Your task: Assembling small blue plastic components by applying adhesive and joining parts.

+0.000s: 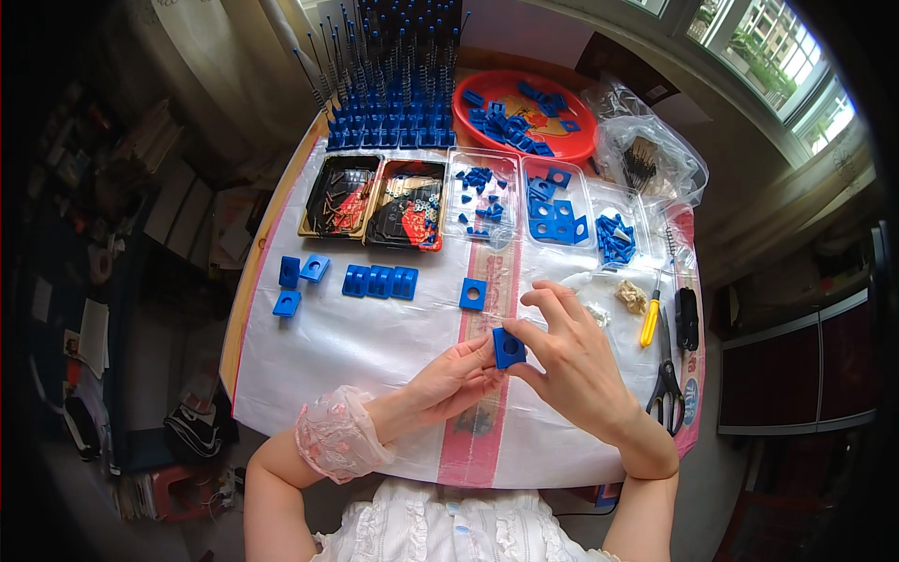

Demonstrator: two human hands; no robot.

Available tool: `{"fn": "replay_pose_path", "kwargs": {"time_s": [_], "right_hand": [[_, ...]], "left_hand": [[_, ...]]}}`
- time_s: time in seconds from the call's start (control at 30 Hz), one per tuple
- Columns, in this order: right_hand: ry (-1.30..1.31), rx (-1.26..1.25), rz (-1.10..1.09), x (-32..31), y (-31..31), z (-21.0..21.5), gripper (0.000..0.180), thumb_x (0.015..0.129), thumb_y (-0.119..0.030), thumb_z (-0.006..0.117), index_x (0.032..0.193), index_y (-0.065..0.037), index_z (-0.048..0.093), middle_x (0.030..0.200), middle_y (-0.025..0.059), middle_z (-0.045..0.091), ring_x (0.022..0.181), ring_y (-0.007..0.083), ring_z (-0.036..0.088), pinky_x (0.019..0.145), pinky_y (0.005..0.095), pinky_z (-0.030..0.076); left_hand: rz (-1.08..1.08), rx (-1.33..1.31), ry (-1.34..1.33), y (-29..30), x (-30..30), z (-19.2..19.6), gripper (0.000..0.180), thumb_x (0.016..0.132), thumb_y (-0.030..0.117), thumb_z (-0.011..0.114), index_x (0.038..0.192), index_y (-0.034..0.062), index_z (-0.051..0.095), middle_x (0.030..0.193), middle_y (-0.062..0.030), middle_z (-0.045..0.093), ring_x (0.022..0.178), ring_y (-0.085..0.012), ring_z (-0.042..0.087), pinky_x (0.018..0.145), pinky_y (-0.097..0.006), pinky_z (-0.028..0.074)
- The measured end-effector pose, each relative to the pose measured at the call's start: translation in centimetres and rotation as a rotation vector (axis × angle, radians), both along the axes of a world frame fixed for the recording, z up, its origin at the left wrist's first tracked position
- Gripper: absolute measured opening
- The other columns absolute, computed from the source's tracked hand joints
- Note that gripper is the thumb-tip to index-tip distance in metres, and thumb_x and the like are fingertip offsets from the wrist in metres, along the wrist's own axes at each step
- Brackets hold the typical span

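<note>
Over the near middle of the table, a blue plastic bracket with a round hole (509,348) is held up between my two hands. My left hand (457,377) pinches it from the left side. From the right, my right hand (573,354) has its index fingertip at the top of the bracket and its thumb at the lower edge; its other fingers are raised. Just beyond lies another holed blue bracket (473,294). Farther left stand a row of blue brackets (379,281) set side by side and three loose ones (314,268).
Behind are black trays of small metal parts (346,201), clear boxes of blue pieces (562,211), a red basin (581,140) and a rack of spring-wrapped rods (389,122). At right lie a yellow-handled tool (649,323), black scissors (667,389) and a black object (687,318).
</note>
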State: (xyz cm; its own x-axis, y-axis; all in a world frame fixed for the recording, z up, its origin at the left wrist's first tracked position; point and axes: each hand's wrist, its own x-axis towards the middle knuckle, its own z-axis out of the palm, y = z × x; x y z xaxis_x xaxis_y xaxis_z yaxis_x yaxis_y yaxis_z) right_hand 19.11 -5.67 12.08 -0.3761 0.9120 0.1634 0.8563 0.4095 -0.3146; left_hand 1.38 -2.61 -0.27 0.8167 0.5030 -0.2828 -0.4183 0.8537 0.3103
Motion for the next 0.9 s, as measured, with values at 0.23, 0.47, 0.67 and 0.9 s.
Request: {"fn": "replay_pose_path", "kwargs": {"time_s": [0.23, 0.47, 0.67, 0.9], "right_hand": [[-0.003, 0.003, 0.0, -0.06, 0.01, 0.0, 0.046, 0.065, -0.011, 0.081, 0.108, -0.005, 0.066, 0.123, 0.0172, 0.053, 0.124, 0.0341, 0.047, 0.096, 0.043, 0.045], [0.003, 0.009, 0.003, -0.15, -0.01, -0.02, 0.045, 0.065, -0.011, 0.08, 0.107, -0.004, 0.066, 0.122, 0.0175, 0.053, 0.124, 0.0344, 0.047, 0.096, 0.0433, 0.045], [0.006, 0.011, 0.01, -0.21, 0.06, -0.13, 0.045, 0.065, -0.01, 0.08, 0.106, -0.003, 0.065, 0.122, 0.018, 0.054, 0.125, 0.0347, 0.047, 0.096, 0.0434, 0.045], [0.005, 0.011, 0.003, -0.21, -0.03, -0.07, 0.045, 0.065, -0.01, 0.08, 0.106, -0.003, 0.065, 0.122, 0.0179, 0.054, 0.125, 0.0347, 0.047, 0.096, 0.0435, 0.045]], "left_hand": [[0.003, -0.008, 0.004, 0.01, -0.01, 0.01, 0.031, 0.103, 0.019, 0.053, 0.13, 0.0044, 0.052, 0.106, -0.002, 0.06, 0.091, -0.0059, 0.057, 0.081, -0.018, 0.052], [-0.001, 0.004, 0.021, 0.05, -0.03, 0.15, 0.031, 0.103, 0.019, 0.054, 0.13, 0.0051, 0.052, 0.108, -0.0021, 0.06, 0.092, -0.0057, 0.057, 0.081, -0.018, 0.052], [0.001, 0.011, 0.027, 0.03, -0.09, 0.2, 0.033, 0.102, 0.02, 0.054, 0.131, 0.0056, 0.051, 0.108, -0.002, 0.059, 0.092, -0.0056, 0.056, 0.08, -0.018, 0.052], [0.005, -0.01, 0.018, 0.01, -0.03, 0.18, 0.032, 0.102, 0.019, 0.054, 0.131, 0.0053, 0.051, 0.107, -0.002, 0.059, 0.091, -0.0056, 0.056, 0.08, -0.018, 0.052]]}}
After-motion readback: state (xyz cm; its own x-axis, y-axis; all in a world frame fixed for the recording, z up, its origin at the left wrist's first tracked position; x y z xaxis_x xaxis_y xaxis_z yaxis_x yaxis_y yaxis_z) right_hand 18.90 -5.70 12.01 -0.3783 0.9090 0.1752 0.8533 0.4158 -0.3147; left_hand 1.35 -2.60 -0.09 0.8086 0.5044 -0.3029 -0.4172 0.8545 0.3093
